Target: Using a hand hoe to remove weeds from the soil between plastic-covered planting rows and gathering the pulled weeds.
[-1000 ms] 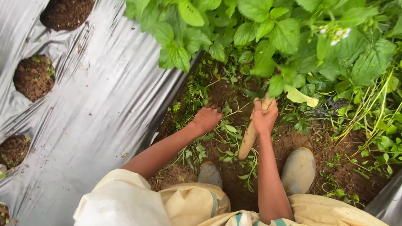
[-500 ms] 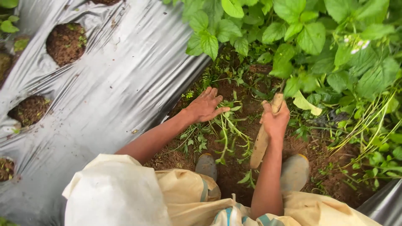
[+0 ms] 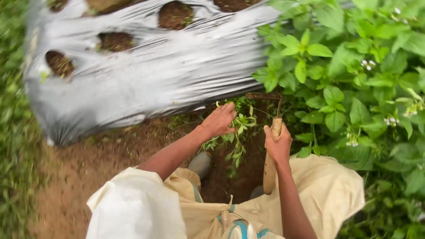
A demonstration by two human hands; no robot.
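L hand (image 3: 220, 120) grips a bunch of green weeds (image 3: 237, 135) over the dirt path. R hand (image 3: 278, 144) is closed on a wood-handled tool (image 3: 270, 164), near the silver plastic sheet (image 3: 146, 75).

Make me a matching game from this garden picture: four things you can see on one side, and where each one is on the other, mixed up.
Things:
1. left hand
2. right hand
3. silver plastic sheet
4. white flowers

Places:
A. among the leafy plants on the right
B. spread over the bed, with round holes showing soil
C. gripping a bunch of pulled weeds
D. closed around a wooden tool handle

Pairs: 1-C, 2-D, 3-B, 4-A
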